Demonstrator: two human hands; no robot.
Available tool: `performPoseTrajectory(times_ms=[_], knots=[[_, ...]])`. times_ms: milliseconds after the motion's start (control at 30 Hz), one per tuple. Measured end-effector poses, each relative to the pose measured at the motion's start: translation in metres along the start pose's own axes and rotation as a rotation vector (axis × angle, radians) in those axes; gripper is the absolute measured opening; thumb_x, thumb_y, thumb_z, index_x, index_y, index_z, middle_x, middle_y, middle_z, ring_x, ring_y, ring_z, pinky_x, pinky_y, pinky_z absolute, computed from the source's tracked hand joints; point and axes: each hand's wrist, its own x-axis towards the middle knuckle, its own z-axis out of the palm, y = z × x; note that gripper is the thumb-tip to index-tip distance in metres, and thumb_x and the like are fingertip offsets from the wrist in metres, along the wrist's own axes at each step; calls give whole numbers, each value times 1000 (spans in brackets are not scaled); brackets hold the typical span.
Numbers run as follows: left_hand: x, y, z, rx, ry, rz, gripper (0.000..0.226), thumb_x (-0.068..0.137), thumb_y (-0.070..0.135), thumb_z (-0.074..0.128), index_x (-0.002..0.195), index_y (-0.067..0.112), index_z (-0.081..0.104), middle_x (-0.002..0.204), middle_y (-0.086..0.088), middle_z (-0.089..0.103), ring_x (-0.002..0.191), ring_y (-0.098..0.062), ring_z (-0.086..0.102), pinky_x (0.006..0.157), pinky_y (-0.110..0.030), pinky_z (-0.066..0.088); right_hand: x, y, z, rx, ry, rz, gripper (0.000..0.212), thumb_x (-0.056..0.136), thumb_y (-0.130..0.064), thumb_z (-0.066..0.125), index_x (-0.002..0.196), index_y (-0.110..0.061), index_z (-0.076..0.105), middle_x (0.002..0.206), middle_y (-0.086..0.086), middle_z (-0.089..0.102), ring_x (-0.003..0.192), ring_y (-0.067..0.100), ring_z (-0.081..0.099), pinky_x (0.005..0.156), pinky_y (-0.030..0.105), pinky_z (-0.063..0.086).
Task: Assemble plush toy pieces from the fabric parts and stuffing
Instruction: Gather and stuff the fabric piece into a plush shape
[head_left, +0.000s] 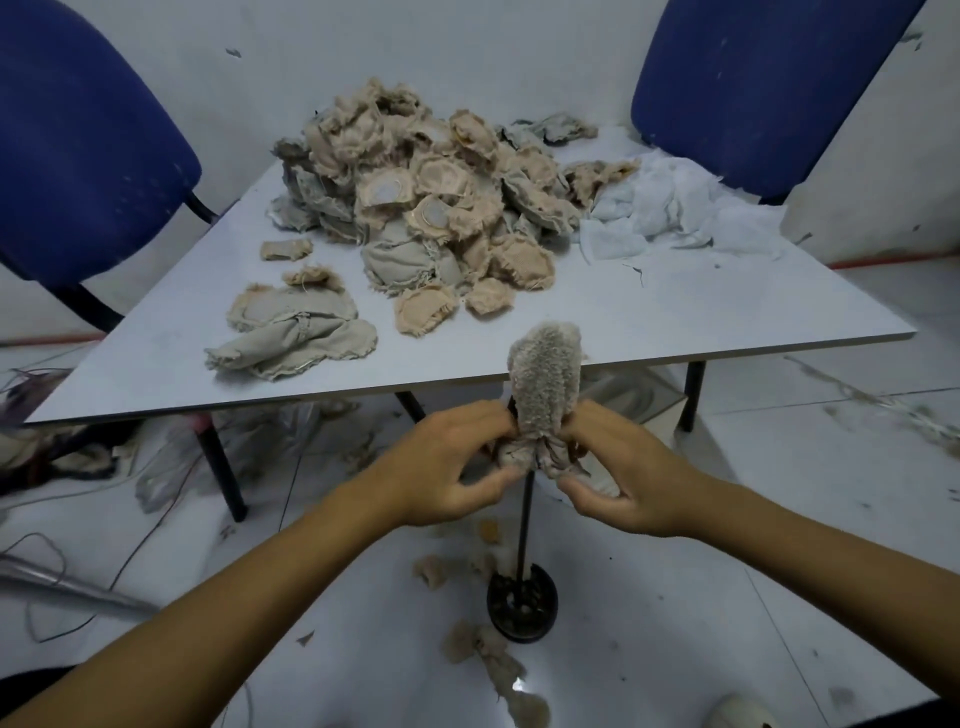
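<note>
A fuzzy grey plush piece (543, 387) is held upright in front of the near edge of the table (675, 306), slipped over the top of a thin dark rod (525, 519). Its lower, bunched edge is pinched from both sides: the left hand (449, 465) grips it with curled fingers and thumb on one side, and the right hand (618, 480) grips it likewise on the other, with some loose fabric gathered under the right palm. The rod is seen to run down between the hands to a round black base (522, 605) standing on the floor (779, 493).

On the table behind, a large heap of beige and grey fabric parts (431, 197) is piled (frayed at the edges, several with round pale centres). A few flattened grey pieces (296, 332) lie apart from the heap, nearer the left front of the table. White stuffing (670, 218) is spread just beside the heap, toward the right rear corner.

Two blue chairs are set behind the table, one at the left (78, 145) and one at the right (753, 88). Scraps of fabric (483, 649) and loose wires (47, 587) are scattered over the floor.
</note>
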Motion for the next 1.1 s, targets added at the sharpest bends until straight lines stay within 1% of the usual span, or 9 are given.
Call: performPoseTrajectory(times_ms=[100,200,300,433,633,800,933,1000,1100], knots=[[5,2,-21,-11,-101,-2,38,92,24,66,127,10,59,124,-1,63,113,-17,60,91,-42,50,2,1,-19,-178,-43,-94,22,89,-12,66,109,-3,61,100,10,59,87,30,54,72,45,48],[21,15,-44,-53,-24,-10,37,83,28,78,117,19,66,104,27,60,94,14,57,82,-25,54,16,-7,-43,-258,-1,-114,17,88,-8,69,100,2,65,96,14,62,87,34,57,72,46,49],[42,25,-70,-200,41,-80,34,72,31,83,101,18,69,92,17,69,85,0,67,74,-29,59,36,-17,-71,-220,88,-111,18,86,-15,70,95,0,64,91,11,63,84,25,57,71,32,47],[62,27,-83,-519,14,-179,34,75,20,80,102,7,65,98,-12,70,93,-21,69,78,-42,57,53,-25,-93,-63,152,-11,21,86,-29,72,86,-10,63,81,-9,62,75,2,57,72,6,45],[77,26,-74,-747,148,-220,17,75,12,73,79,8,57,68,-2,60,59,-15,58,59,-28,50,67,-25,-81,170,337,190,22,87,-18,72,70,-13,59,63,-6,61,61,7,57,59,13,44],[86,26,-65,-654,199,-175,15,79,15,74,77,11,59,63,4,62,55,-13,59,56,-29,51,87,-22,-71,150,598,408,21,74,-24,59,60,-11,49,55,5,49,55,11,42,54,33,36],[88,14,-66,-837,307,-291,12,76,10,66,70,13,56,62,3,57,57,-13,54,52,-24,47,90,-16,-82,616,328,413,22,87,-25,71,70,-13,63,65,-1,57,59,9,52,51,27,44],[90,11,-66,-949,331,-339,15,77,9,64,65,16,57,60,3,51,55,-11,46,49,-21,40,87,-12,-89,961,124,405,15,91,-24,67,83,-11,70,79,3,66,72,13,63,59,25,53],[98,13,-62,-945,444,-382,21,76,12,62,57,21,58,53,7,48,45,-6,42,42,-16,35,84,-4,-95,1135,31,381,13,83,-8,66,95,-7,71,90,6,71,87,15,70,73,25,57]])
